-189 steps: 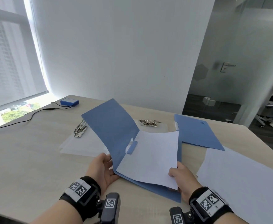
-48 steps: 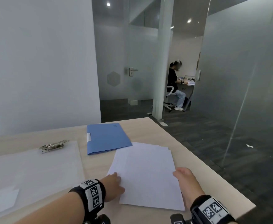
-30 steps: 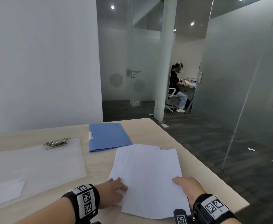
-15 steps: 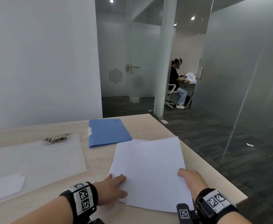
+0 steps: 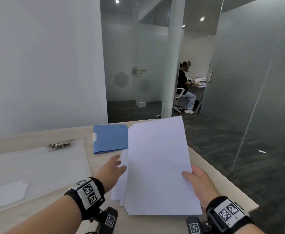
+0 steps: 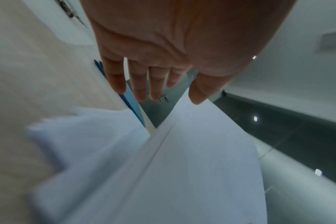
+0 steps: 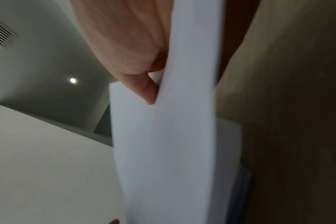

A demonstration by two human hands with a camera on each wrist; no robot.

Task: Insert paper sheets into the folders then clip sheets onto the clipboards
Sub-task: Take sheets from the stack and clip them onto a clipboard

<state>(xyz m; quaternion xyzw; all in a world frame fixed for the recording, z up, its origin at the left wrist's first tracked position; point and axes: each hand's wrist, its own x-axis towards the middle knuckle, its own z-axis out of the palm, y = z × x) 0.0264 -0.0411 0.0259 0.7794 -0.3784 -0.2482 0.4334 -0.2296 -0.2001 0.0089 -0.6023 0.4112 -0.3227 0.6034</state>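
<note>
Right hand (image 5: 200, 184) pinches sheets (image 5: 157, 166) raised, long axis pointing away over worktop (image 5: 205, 164) edge; left hand (image 5: 110, 171) spread, empty.

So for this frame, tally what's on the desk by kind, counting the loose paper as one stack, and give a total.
Blue folder: 1
Clear clipboard with a metal clip: 1
Paper stack, part of it lifted by the right hand: 1
Separate white sheet lying on the clipboard: 1
Total: 4
The left hand is open beside the stack.
</note>
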